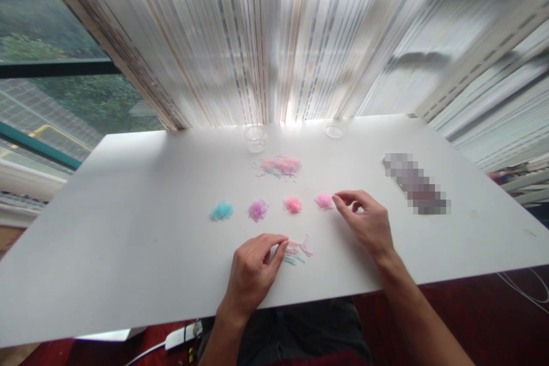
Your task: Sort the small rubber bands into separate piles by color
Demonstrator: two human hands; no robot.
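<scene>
My left hand [254, 270] is closed in a pinch at the left edge of a small loose group of mixed-colour rubber bands [300, 251]; what its fingertips hold is too small to make out. At the right side of a light pink pile of rubber bands [323, 201], my right hand [364, 220] pinches a pink band at its fingertips. Left of that pile, in a row, lie a coral pink pile [293, 205], a purple pile [258, 210] and a turquoise pile [222, 211]. Behind the row spreads a larger mixed pastel heap [281, 166].
A clear round container [255, 138] stands near the back edge of the white table [128, 229], with a clear lid [333, 132] to its right. A pixelated long object [415, 184] lies at the right. Striped curtains [257, 40] hang behind the table, and a power strip [183, 334] is below.
</scene>
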